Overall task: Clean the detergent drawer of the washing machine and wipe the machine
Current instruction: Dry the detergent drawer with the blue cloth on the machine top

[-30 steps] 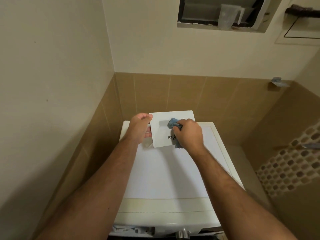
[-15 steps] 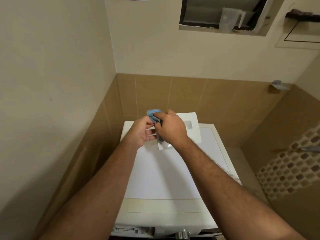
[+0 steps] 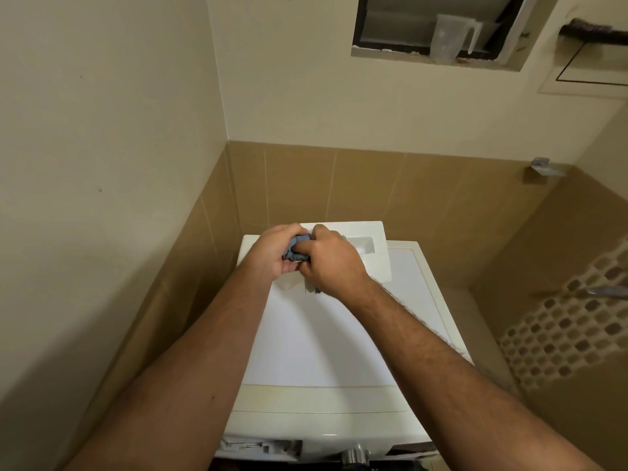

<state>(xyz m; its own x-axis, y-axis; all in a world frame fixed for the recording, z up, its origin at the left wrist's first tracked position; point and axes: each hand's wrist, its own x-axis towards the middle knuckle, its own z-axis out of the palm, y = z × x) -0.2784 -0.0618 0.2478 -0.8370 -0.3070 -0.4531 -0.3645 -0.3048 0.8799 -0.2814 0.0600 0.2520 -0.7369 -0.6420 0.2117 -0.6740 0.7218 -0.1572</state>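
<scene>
Up at the back of the washing machine point(image 3: 326, 338), the detergent drawer point(image 3: 370, 248) sits on the white top panel, close to the tiled wall point(image 3: 373, 185), its front face with the recessed handle turned upward. Both hands meet over its left end. The left hand point(image 3: 272, 254) steadies that end, its fingers curled around the drawer's edge and the cloth. The right hand point(image 3: 328, 263) presses a crumpled blue cloth point(image 3: 296, 250) against the drawer, fingers closed on the fabric; a greyish tail of the cloth hangs below the palm. The two hands and the cloth hide the drawer's left half, so what lies under them cannot be told.

Forward of the drawer, the machine's top is bare and white up to a cream front strip. At the lower edge, the open slot point(image 3: 258, 448) in the front panel shows grey plastic parts, with a metal knob point(image 3: 355, 453) just to its right.

Higher on the wall, a clear plastic jug point(image 3: 448, 37) stands on the sill of a dark-framed window point(image 3: 390, 25). To the right, a metal bracket point(image 3: 543, 166) projects from the tiles, and a patterned mosaic panel point(image 3: 571, 321) covers the side wall.
</scene>
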